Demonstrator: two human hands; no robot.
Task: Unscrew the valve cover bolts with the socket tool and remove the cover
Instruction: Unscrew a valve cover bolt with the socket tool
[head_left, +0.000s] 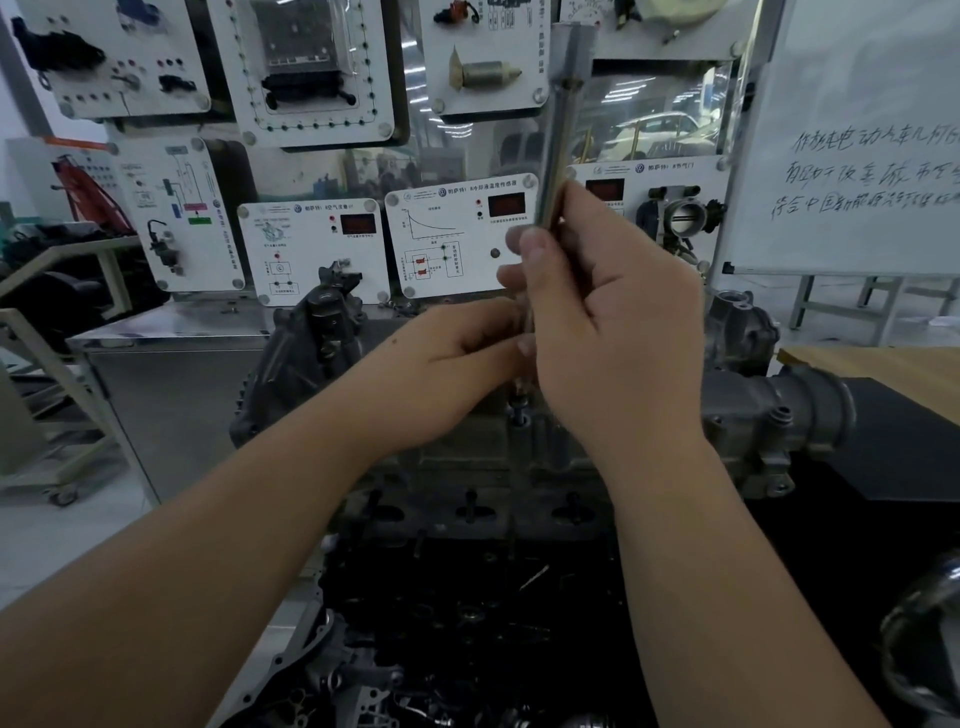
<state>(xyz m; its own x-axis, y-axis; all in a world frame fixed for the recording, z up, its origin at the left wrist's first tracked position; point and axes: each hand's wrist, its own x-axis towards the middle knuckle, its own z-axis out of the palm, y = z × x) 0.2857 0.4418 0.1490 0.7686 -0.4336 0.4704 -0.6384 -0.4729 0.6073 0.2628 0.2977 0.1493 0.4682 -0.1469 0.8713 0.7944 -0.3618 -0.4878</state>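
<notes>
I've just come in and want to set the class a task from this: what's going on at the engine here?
A person is working on an engine mounted in front of a wall of sensor training panels. The right hand grips the long metal shaft of a socket tool, held nearly upright. The left hand pinches the shaft lower down, steadying it. The tool's lower end sits over a bolt on top of the engine, so bolts are being worked; the cover is not off yet.

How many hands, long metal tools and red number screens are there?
Hands: 2 (left hand, right hand)
Socket tool: 1
Red screens: 3
Total: 6
</notes>
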